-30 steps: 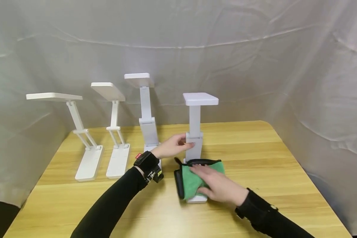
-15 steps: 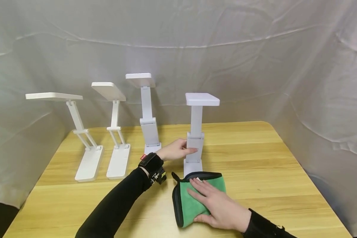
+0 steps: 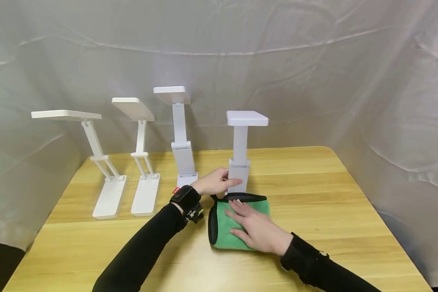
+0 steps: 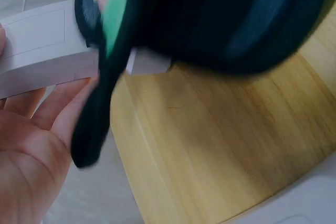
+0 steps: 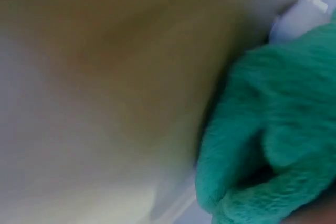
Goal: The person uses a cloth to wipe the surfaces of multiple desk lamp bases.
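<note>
In the head view, my left hand (image 3: 213, 181) grips the lower arm of a white desk lamp (image 3: 239, 174), thumb in front and the other fingers behind it. The left wrist view shows that palm beneath the white lamp arm (image 4: 47, 51). With fingers spread, my right hand (image 3: 257, 229) presses flat on a green cloth with black edging (image 3: 224, 231). The cloth lies over the lamp's base and hides it. A dark hanging loop of the cloth (image 4: 92, 129) crosses the left wrist view. In the blurred right wrist view, the green cloth (image 5: 278, 119) is bunched in folds.
To the left stand several more white desk lamps: a far-left lamp (image 3: 109, 196), a second lamp (image 3: 146, 194) and a third (image 3: 183, 158) close beside my left wrist. All rest on the wooden table (image 3: 336, 227). A grey sheet (image 3: 277, 73) hangs behind and around it.
The cloth slid down the lamp's base toward me under my right hand, then back up to cover the base. My left hand keeps its grip on the lamp arm.
</note>
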A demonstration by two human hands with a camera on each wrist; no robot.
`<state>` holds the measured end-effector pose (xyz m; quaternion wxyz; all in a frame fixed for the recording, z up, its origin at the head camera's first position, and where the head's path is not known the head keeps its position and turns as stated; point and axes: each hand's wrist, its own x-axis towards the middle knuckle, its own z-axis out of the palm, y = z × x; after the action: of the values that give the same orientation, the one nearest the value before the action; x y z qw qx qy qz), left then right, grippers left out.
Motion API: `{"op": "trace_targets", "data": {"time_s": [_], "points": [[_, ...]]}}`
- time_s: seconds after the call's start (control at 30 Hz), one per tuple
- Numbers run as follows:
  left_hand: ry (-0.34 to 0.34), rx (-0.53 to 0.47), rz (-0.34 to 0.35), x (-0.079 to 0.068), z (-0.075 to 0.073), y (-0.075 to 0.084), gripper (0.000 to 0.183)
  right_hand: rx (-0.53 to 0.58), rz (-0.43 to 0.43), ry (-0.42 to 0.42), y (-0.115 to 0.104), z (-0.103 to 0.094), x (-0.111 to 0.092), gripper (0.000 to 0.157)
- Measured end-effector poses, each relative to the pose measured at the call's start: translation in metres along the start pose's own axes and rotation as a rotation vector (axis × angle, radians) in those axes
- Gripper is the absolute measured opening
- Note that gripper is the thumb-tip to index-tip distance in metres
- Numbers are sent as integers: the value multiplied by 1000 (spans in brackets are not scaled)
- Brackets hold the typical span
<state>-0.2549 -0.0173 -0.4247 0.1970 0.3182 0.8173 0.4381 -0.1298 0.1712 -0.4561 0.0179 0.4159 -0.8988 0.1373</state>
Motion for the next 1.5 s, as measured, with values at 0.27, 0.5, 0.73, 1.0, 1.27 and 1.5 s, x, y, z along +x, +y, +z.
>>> {"op": "trace_targets", "data": {"time_s": [0.27, 0.5, 0.73, 1.0, 1.27, 1.5], "points": [[12, 27, 8, 0, 0, 5, 37, 100, -37, -17, -15, -4, -29, 53], [-9, 17, -13, -2, 6, 8, 38, 22, 90, -11, -3, -2, -8, 66], [-2, 35, -10, -3, 14, 4, 38, 36, 15, 0, -9, 5, -26, 67], [-9, 33, -7, -2, 16, 4, 38, 56, 37, -51, -8, -3, -29, 72], [9, 34, -8, -5, 11, 1, 37, 31, 43, -44, 2, -3, -6, 65], [35, 73, 18, -5, 6, 3, 38, 159, -14, -77, -4, -11, -31, 55]]}}
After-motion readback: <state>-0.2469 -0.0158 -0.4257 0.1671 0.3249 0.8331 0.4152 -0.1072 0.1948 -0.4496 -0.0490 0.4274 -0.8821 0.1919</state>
